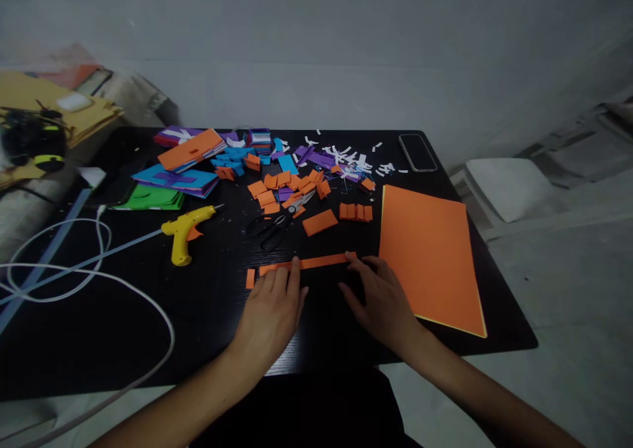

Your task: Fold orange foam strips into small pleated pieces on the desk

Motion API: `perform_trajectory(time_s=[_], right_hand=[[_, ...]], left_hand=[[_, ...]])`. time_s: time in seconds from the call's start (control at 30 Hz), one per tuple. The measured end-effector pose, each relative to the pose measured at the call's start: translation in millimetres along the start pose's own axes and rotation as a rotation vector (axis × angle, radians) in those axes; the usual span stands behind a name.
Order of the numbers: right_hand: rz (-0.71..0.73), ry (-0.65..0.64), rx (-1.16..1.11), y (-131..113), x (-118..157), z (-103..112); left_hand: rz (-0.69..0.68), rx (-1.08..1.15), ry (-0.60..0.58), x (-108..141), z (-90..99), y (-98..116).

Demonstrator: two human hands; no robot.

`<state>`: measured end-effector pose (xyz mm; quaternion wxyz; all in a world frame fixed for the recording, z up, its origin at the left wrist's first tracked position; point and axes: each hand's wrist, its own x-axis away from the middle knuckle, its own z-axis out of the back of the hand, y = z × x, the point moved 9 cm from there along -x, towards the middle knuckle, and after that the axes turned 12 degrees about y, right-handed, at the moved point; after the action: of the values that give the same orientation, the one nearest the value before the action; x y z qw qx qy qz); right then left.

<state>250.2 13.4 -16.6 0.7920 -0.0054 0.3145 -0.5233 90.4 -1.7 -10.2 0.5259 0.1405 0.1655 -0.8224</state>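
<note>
A long orange paper strip (324,260) lies flat across the black table. My left hand (274,303) rests palm down on the strip's left part, its fingers nearly straight and the thumb a little apart. At the strip's right end, my right hand (380,296) touches it with a fingertip, fingers spread and thumb apart. A small orange piece (250,278) sits just left of the strip. Beyond the strip are an orange rectangle (320,223), a row of folded orange pieces (355,212) and black-handled scissors (281,224).
Orange sheets (430,256) lie at the right, a phone (418,153) behind them. A yellow glue gun (181,233) and a white cable (148,296) are at the left. Colored paper stacks (192,150) and white scraps (346,158) cover the table's back.
</note>
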Motion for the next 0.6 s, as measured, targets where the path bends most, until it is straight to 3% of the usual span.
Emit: perform_trajectory(time_s=[0.3,0.6], right_hand=[[-0.007,-0.012,0.058,4,2,1],[-0.016,-0.008,0.051,4,2,2]], left_hand=[[0.045,-0.015,-0.052,4,-3.9,0],[0.062,-0.048,-0.070,19,-2.2,-19]])
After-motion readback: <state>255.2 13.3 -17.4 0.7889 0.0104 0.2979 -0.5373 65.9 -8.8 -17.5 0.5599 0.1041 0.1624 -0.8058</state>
